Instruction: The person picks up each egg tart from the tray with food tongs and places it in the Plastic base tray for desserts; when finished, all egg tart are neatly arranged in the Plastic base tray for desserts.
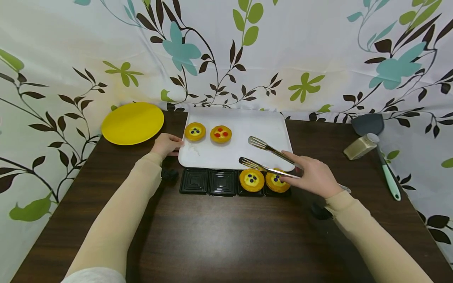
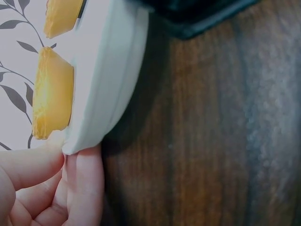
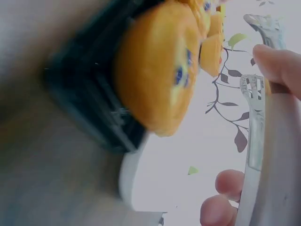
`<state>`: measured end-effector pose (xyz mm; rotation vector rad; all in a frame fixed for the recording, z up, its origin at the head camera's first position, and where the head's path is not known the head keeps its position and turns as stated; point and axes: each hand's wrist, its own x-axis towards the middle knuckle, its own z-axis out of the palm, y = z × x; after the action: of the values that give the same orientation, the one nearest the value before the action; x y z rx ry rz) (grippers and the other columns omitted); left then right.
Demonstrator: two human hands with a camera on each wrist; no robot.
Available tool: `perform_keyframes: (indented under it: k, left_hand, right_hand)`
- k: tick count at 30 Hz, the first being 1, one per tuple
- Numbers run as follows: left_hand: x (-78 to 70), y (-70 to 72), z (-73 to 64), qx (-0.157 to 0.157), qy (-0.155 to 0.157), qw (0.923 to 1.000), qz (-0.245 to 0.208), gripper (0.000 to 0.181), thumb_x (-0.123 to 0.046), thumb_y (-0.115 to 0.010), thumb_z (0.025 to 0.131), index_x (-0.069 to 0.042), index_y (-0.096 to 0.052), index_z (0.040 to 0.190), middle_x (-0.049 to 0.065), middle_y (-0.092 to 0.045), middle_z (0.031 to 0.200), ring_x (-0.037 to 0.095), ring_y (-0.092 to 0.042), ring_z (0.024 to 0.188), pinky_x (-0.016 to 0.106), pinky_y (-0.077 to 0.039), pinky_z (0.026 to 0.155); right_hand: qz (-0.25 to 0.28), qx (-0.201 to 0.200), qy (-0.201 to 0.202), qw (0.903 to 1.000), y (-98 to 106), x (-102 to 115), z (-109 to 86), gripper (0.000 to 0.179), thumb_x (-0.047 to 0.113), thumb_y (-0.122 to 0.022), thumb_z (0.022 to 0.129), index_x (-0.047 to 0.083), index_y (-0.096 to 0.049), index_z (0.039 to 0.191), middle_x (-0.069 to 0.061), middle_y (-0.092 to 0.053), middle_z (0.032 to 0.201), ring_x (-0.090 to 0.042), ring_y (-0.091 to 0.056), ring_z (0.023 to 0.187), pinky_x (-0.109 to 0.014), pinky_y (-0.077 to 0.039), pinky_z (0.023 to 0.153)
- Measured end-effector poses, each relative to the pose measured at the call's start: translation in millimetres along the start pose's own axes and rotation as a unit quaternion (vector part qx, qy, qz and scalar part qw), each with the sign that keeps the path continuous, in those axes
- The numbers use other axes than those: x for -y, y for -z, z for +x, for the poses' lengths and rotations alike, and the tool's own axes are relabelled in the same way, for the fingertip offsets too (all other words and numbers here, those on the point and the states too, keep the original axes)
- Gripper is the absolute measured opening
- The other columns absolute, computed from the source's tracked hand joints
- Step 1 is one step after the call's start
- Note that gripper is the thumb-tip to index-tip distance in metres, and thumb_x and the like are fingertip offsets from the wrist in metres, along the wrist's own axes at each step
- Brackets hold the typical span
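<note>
My left hand (image 1: 167, 145) pinches the left edge of a white tray (image 1: 262, 122), thumb on top and fingers underneath in the left wrist view. On that tray sit a tart with blue berries (image 1: 195, 131) and a tart with red pieces (image 1: 221, 134). My right hand (image 1: 315, 175) holds metal tongs (image 1: 274, 151), their arms spread with nothing between the tips, above the tray's right part. Just in front lies a black compartment tray (image 1: 222, 182). Its two right compartments hold blueberry tarts (image 1: 251, 180), one partly behind the tongs and fingers.
A yellow plate (image 1: 132, 124) is at the back left. A shaker jar (image 1: 361, 146) lies on its side at the right, by a spatula (image 1: 391, 182) with a pale green handle. Patterned cloth (image 1: 226, 51) hangs behind the dark wooden table (image 1: 219, 236).
</note>
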<state>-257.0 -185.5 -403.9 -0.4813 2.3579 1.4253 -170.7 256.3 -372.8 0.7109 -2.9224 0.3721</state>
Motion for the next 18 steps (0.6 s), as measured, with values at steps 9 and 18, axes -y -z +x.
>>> perform_keyframes:
  k: [9, 18]
  left_hand:
    - [3.1, -1.2, 6.2, -0.003, 0.007, 0.9999, -0.010, 0.037, -0.013, -0.057, 0.095, 0.004, -0.055, 0.128, 0.022, -0.053, 0.128, 0.032, -0.057, 0.114, 0.034, -0.057, 0.082]
    - [2.4, -0.3, 4.2, -0.005, 0.001, 1.0000, -0.008, 0.038, -0.014, -0.057, 0.095, 0.004, -0.054, 0.129, 0.022, -0.053, 0.128, 0.033, -0.057, 0.113, 0.035, -0.056, 0.083]
  right_hand:
    - [0.013, 0.041, -0.013, 0.9990, -8, 7, 61.7, 0.082, 0.062, -0.068, 0.075, 0.019, -0.047, 0.142, -0.003, -0.064, 0.078, -0.016, -0.055, 0.066, -0.028, -0.043, 0.047]
    - [-0.008, 0.063, -0.015, 0.9979, -19, 14, 103.7, 0.083, 0.061, -0.069, 0.075, 0.021, -0.045, 0.143, -0.001, -0.057, 0.066, -0.017, -0.050, 0.057, -0.029, -0.039, 0.042]
